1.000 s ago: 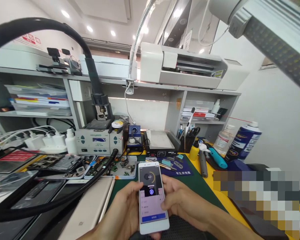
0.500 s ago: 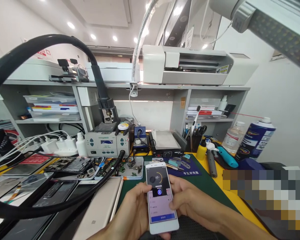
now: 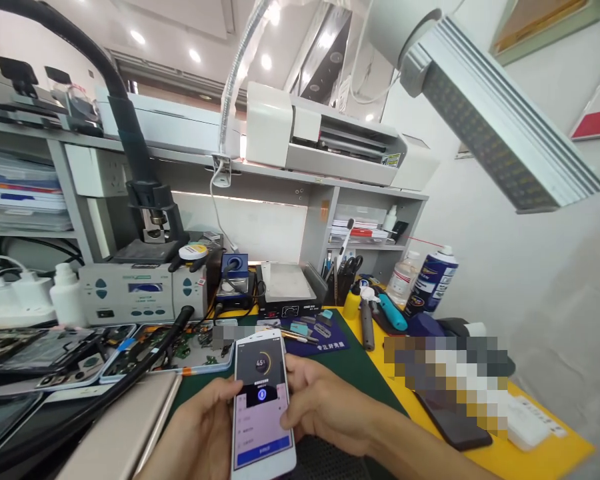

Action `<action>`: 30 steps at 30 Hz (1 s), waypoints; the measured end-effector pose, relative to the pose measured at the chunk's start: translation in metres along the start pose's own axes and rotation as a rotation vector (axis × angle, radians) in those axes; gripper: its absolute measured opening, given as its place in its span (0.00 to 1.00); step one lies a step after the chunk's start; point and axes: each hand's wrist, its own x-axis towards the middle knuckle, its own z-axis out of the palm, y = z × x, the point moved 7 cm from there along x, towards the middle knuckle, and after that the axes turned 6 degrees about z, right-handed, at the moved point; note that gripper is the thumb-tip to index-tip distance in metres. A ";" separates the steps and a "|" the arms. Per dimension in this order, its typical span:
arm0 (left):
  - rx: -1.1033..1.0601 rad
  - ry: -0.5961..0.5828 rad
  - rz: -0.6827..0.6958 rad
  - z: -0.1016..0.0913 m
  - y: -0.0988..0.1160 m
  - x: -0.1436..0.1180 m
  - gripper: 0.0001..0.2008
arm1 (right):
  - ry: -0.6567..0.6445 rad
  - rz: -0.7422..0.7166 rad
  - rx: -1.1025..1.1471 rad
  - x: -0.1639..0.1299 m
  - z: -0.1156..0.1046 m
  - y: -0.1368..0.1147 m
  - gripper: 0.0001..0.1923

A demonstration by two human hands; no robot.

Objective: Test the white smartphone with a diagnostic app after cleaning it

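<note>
white smartphone (image 3: 261, 403) held low and centre over the dark green mat (image 3: 365, 373), screen up and lit, showing a round dial above a purple panel and a blue bar at the bottom. long axis running away from the wearer, top edge tilted slightly back.

left hand (image 3: 200, 430) cupped under and along the phone's left edge, palm turned inward, thumb lying against the left rim near mid-height; wrapped closed around the phone body. forearm entering from the lower left corner.

right hand (image 3: 325, 407) brought in from the right, forearm crossing the lower frame at a shallow angle. fingers curled against the phone's right edge, thumb laid over the right side of the screen; whether the thumb tip presses the glass or only hovers, not clear from this angle. grip closed on the phone's right side.

just left of the left hand, a gold-backed phone (image 3: 125, 433) lying face down. beyond it, a tray of opened phones and boards (image 3: 180, 340). black hose (image 3: 130, 383) running diagonally across that area. grey rework station (image 3: 135, 297) at the back left. blue spray can (image 3: 437, 280) standing well to the right.
</note>
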 end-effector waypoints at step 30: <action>0.009 0.023 0.001 0.001 0.001 0.001 0.29 | -0.010 -0.022 0.035 0.000 -0.001 0.001 0.29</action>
